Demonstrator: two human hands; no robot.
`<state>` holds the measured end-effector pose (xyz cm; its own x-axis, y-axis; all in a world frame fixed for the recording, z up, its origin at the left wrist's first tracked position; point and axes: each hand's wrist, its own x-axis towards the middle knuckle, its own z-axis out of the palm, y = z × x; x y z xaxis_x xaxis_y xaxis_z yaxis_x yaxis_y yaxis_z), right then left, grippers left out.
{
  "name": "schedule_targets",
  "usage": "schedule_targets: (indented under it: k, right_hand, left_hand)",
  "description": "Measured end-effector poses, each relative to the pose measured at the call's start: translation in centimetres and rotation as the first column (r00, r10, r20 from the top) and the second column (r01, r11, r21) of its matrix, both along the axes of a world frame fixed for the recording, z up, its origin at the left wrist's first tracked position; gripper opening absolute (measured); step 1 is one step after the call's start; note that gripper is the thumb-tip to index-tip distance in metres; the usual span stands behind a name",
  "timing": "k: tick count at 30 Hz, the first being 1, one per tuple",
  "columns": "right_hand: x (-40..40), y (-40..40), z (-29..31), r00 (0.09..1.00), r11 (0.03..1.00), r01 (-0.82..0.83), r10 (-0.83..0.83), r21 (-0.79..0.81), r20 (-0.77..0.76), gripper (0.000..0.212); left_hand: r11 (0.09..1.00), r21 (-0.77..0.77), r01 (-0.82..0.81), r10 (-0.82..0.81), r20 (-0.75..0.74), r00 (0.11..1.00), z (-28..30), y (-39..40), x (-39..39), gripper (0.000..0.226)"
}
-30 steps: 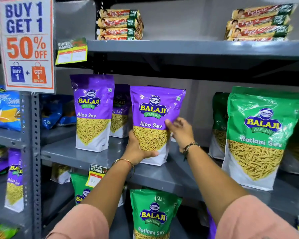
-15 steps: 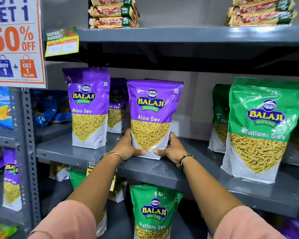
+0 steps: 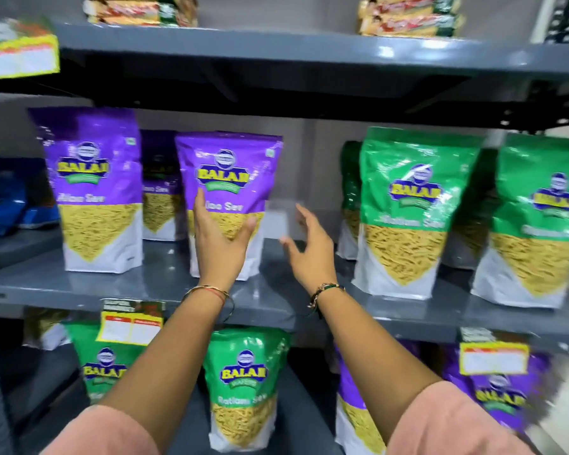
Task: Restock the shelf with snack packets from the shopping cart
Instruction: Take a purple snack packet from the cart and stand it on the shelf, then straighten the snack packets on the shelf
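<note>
Left hand [image 3: 219, 244] flat against purple packet [image 3: 229, 178]

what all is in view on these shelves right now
Aloo Sev packets: three, purple, middle shelf left; one sits behind the others
Ratlami Sev packets: at least three, green, middle shelf right
biscuit packs: two stacks, yellow-red, top shelf
lower packets: green at left and centre, purple at right, bottom shelf
price tags: three, yellow, on shelf edges
blue packets: blurred, far left
shelf: grey metal
left hand: flat against the front Aloo Sev packet
right hand: open, beside it, touching nothing
</note>
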<state>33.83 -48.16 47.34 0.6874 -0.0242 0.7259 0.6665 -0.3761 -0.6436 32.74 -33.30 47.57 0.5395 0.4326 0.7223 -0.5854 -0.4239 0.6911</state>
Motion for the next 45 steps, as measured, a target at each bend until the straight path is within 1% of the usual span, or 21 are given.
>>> schedule_targets:
  k: [1,2,3,5,7,9,11,12,14,17,21,23,26,30,36,39,41,42,43,44,45]
  right_hand:
    - [-0.9,-1.5,0.6,0.990,0.996,0.086,-0.084,-0.017,0.115,0.060]
    - [-1.7,-3.6,1.1,0.964,0.984,0.179,-0.172,-0.017,0.202,0.058]
    - [-2.3,-5.7,1.4,0.932,0.965,0.264,-0.255,0.001,0.257,0.057]
    - [-3.1,-10.3,1.9,0.860,0.907,0.415,-0.415,0.068,0.297,0.060]
    - [-3.6,-14.8,2.2,0.772,0.810,0.565,-0.587,0.159,0.244,0.071]
    - [-4.1,-20.0,2.3,0.678,0.679,0.695,-0.728,0.235,0.100,0.093]
    - [-4.5,-25.3,1.8,0.599,0.580,0.792,-0.799,0.191,-0.058,0.121]
    - [-4.6,-27.7,1.4,0.576,0.562,0.816,-0.809,0.133,-0.118,0.133]
    - [-4.7,-31.3,0.3,0.594,0.599,0.800,-0.781,0.038,-0.191,0.147]
    - [-4.3,-34.2,-0.9,0.670,0.689,0.725,-0.704,0.005,-0.236,0.153]
    - [-3.0,-35.4,-1.7,0.748,0.767,0.640,-0.616,0.028,-0.247,0.148]
    - [-2.5,-35.4,-2.0,0.757,0.774,0.631,-0.598,0.056,-0.261,0.140]
    - [-1.9,-35.5,-1.9,0.754,0.773,0.633,-0.600,0.051,-0.267,0.131]
    - [-1.4,-35.6,-2.0,0.767,0.794,0.606,-0.566,0.053,-0.302,0.134]
    - [-1.5,-35.6,-2.0,0.748,0.787,0.617,-0.585,0.003,-0.314,0.132]
    - [-1.8,-35.2,-2.1,0.727,0.770,0.638,-0.605,-0.006,-0.326,0.138]
    - [-2.1,-34.1,-2.0,0.662,0.688,0.726,-0.702,-0.008,-0.262,0.141]
    - [-2.4,-33.0,-1.9,0.639,0.650,0.760,-0.743,0.013,-0.199,0.138]
    - [-2.6,-31.7,-1.6,0.627,0.628,0.777,-0.769,0.042,-0.124,0.131]
    - [-2.9,-30.1,-1.2,0.622,0.619,0.783,-0.782,0.069,-0.037,0.121]
    - [-3.2,-28.2,-0.7,0.614,0.617,0.782,-0.787,0.090,0.057,0.108]
  left_hand:
    - [0.999,0.035,0.006,-0.008,0.043,0.999,0.6,-2.0,-0.5,0.096]
    - [0.996,0.081,0.042,-0.047,0.060,0.997,1.0,-4.5,-0.8,0.093]
    - [0.987,0.127,0.097,-0.103,0.043,0.994,1.0,-6.8,-0.9,0.093]
    - [0.956,0.161,0.244,-0.235,-0.073,0.969,0.5,-11.2,-0.7,0.102]
    - [0.923,0.144,0.357,-0.325,-0.205,0.923,-0.2,-15.0,-0.5,0.116]
    - [0.911,0.125,0.393,-0.350,-0.266,0.898,-0.7,-18.1,-0.5,0.130]
    - [0.918,0.087,0.388,-0.350,-0.284,0.893,-1.0,-20.5,-0.3,0.139]
    - [0.924,0.061,0.377,-0.346,-0.287,0.893,-1.0,-21.6,-0.1,0.142]
    - [0.940,0.050,0.338,-0.310,-0.292,0.905,-1.2,-23.2,0.5,0.150]
    - [0.945,0.059,0.322,-0.285,-0.335,0.898,-2.0,-24.1,2.0,0.154]
    - [0.943,0.058,0.327,-0.288,-0.348,0.892,-2.4,-24.0,3.0,0.130]
    - [0.945,0.068,0.321,-0.280,-0.342,0.897,-2.4,-23.7,3.3,0.125]
    - [0.947,0.087,0.309,-0.266,-0.327,0.907,-2.4,-23.4,3.6,0.122]
    - [0.940,0.101,0.327,-0.275,-0.343,0.898,-2.3,-23.3,3.6,0.116]
    - [0.917,0.112,0.382,-0.313,-0.391,0.866,-2.1,-22.5,3.7,0.113]
    - [0.906,0.124,0.405,-0.331,-0.390,0.859,-2.1,-22.3,3.6,0.113]
    - [0.910,0.123,0.396,-0.329,-0.368,0.870,-2.2,-22.2,3.2,0.122]
    - [0.918,0.117,0.379,-0.316,-0.361,0.877,-2.3,-22.0,2.9,0.129]
    - [0.930,0.117,0.348,-0.289,-0.350,0.891,-2.3,-21.7,2.3,0.134]
    - [0.946,0.124,0.299,-0.247,-0.317,0.915,-2.1,-21.1,1.8,0.133]
    - [0.961,0.143,0.236,-0.195,-0.253,0.948,-1.9,-20.3,1.2,0.126]
